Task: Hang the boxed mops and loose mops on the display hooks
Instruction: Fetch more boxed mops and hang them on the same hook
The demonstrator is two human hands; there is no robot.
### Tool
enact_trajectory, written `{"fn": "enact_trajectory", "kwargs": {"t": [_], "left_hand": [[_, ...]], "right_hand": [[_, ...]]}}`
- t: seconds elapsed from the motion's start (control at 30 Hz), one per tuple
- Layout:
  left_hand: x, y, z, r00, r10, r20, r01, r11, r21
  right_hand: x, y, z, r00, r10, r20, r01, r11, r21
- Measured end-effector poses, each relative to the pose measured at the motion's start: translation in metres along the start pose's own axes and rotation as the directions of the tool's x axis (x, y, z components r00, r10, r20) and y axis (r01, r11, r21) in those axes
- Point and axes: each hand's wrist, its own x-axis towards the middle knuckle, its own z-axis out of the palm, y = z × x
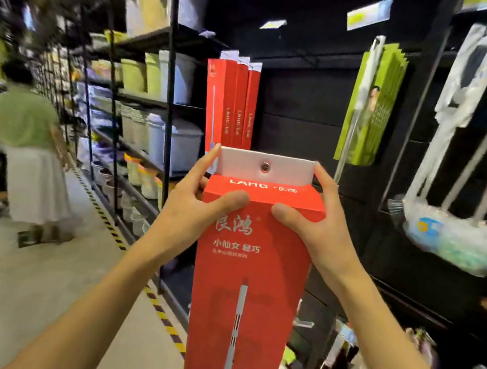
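Head view: my left hand [197,207] and right hand [312,218] both grip the red box [247,271] upright below three hung boxes [232,103], so the tab's eyelet [265,166] could miss the unseen hook and the box drop.

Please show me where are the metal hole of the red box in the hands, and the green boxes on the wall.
metal hole [265,166], head view, ring in the white tab.
green boxes [370,106], head view, front face.
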Motion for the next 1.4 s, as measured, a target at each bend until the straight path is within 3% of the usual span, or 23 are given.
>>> {"fn": "enact_trajectory", "kwargs": {"t": [0.53,1.07,1.4], "left_hand": [[0.215,-0.101,-0.105,0.992,0.09,-0.09,-0.078,0.988,0.13],[0.433,-0.22,-0.192,0.981,0.188,-0.045,-0.188,0.982,-0.01],[0.595,-0.263,-0.252,0.961,0.277,0.011,-0.275,0.958,-0.083]], "right_hand": [[0.235,0.133,0.115,0.989,-0.069,0.133,0.058,0.995,0.085],[0.421,0.236,0.216,0.988,-0.157,-0.007,0.156,0.985,-0.067],[0.549,0.262,0.279,0.972,-0.231,-0.03,0.226,0.966,-0.125]]}}
